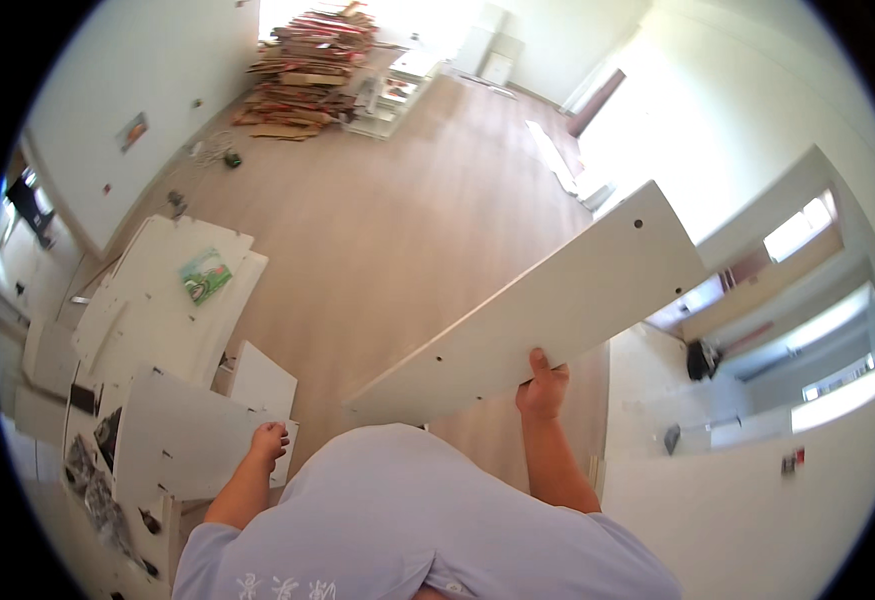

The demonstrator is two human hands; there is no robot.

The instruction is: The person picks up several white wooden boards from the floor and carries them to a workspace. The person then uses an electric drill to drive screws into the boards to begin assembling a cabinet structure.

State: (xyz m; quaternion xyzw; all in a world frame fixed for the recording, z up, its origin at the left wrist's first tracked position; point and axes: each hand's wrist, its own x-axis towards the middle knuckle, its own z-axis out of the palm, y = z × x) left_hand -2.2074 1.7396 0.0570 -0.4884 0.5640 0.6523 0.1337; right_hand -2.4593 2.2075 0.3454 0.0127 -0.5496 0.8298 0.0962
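Note:
My right hand grips a long white furniture panel by its near edge, the thumb lying on the upper face. The panel slants up to the right in front of me, and small dark holes show near its ends. My left hand is closed, with its fingers curled, beside an upright white board of a partly assembled piece on the left. Whether anything small sits in those fingers is hidden. Behind that board stands another white panel.
More white panels lie stacked on the left, with a green printed packet on top. Clear plastic bags are at the lower left. Flattened cardboard is piled by the far wall. A white half-wall stands at right.

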